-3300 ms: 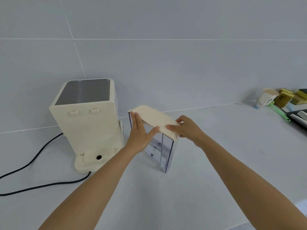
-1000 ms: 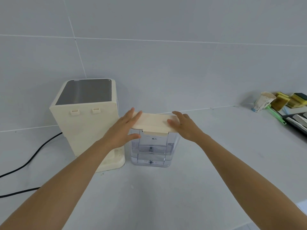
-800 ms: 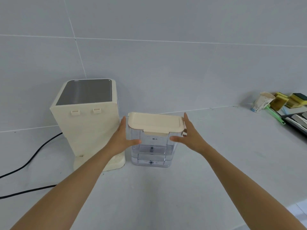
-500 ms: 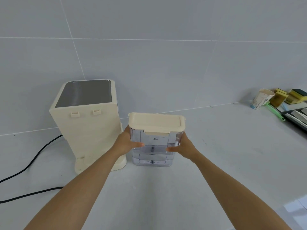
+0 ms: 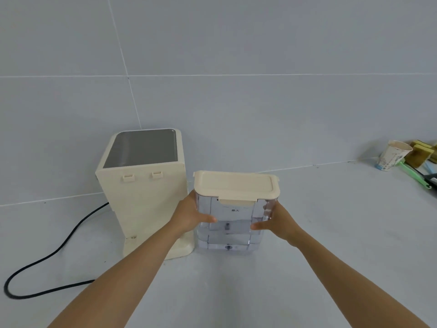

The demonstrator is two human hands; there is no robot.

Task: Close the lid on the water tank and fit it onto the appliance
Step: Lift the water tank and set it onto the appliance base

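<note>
A clear water tank (image 5: pixel 233 229) stands upright on the grey counter, just right of the cream appliance (image 5: pixel 144 185). Its cream lid (image 5: pixel 236 185) lies flat and closed on top, front latch down. My left hand (image 5: pixel 192 215) grips the tank's left side, thumb across the front. My right hand (image 5: pixel 279 220) grips the right side, thumb on the front. The appliance has a dark grey top, two small tabs on its near face and a low base, partly hidden behind my left forearm.
A black power cord (image 5: pixel 47 254) curls across the counter left of the appliance. At the far right sit a paper cup (image 5: pixel 391 158), yellow sponges (image 5: pixel 422 155) and a green-handled tool (image 5: pixel 416 172). A tiled wall rises behind.
The lid went from tilted open to pressed flat on the tank. Both hands then slid from the lid down to the tank's sides and now grip it.
</note>
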